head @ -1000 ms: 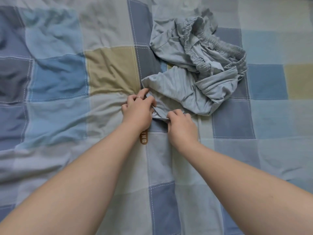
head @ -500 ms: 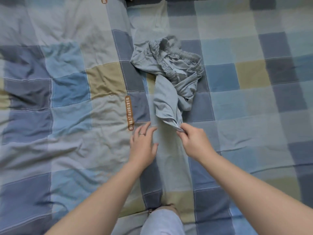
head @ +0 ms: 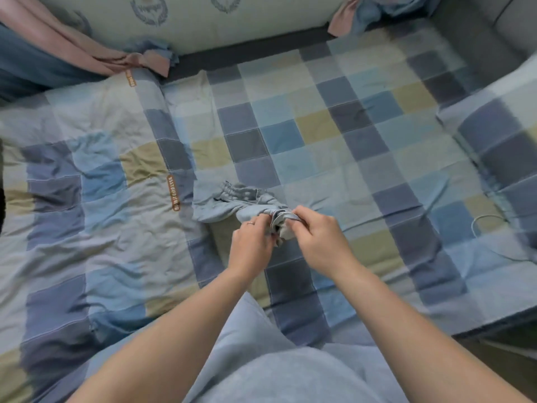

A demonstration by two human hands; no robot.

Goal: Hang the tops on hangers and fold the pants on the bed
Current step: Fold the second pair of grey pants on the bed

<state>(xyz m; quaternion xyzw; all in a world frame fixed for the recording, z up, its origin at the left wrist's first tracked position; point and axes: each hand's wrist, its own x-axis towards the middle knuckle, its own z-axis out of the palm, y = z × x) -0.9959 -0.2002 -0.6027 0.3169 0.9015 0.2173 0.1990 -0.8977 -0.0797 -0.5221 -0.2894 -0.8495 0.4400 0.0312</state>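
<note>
- Here, the left hand (head: 251,242) is curled, and its fingers pinch one bunched end of the pants (head: 232,202).
- The right hand (head: 316,237) is curled too, and it grips the same bunched end from the other side.
- The two hands are very close, with only that bit of cloth between them, and a little of it hangs down there.
- A thin ring (head: 250,223) sits on one finger of the left hand.
- The pants are pale grey-blue, and the rest of them lies in a crumpled heap on the bed, up and left of the hands.
- The stretchy waist shows at the top of the heap.
- The bed cover (head: 319,135) under it all has squares of blue, grey and yellow-green, and it is full of wrinkles.
- A small brown label (head: 173,192) with letters is sewn on the cover, just left of the pants.
- A thin white cord (head: 483,216) lies on the cover, well off to the right.
- A pale pad (head: 232,24) with leafy ring prints stands at the far edge of the bed.
- Pink cloth (head: 72,50) lies in the far left corner.
- The person's light blue clothes (head: 261,359) hide some of the cover between the arms.
</note>
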